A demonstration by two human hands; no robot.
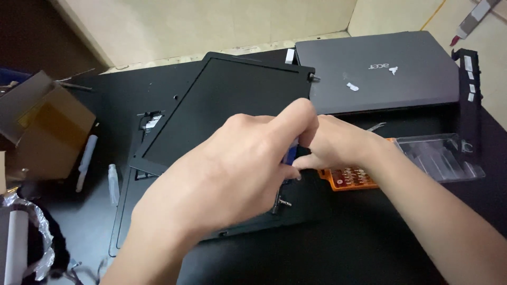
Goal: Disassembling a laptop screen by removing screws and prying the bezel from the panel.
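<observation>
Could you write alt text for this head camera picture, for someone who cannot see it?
Two bare hands, left hand and right hand, meet over a flat black panel on a dark table, pinching something small and partly blue that is mostly hidden. Behind lie a closed grey laptop, an orange tray of small parts and a clear plastic lid; a cardboard box sits at left.
</observation>
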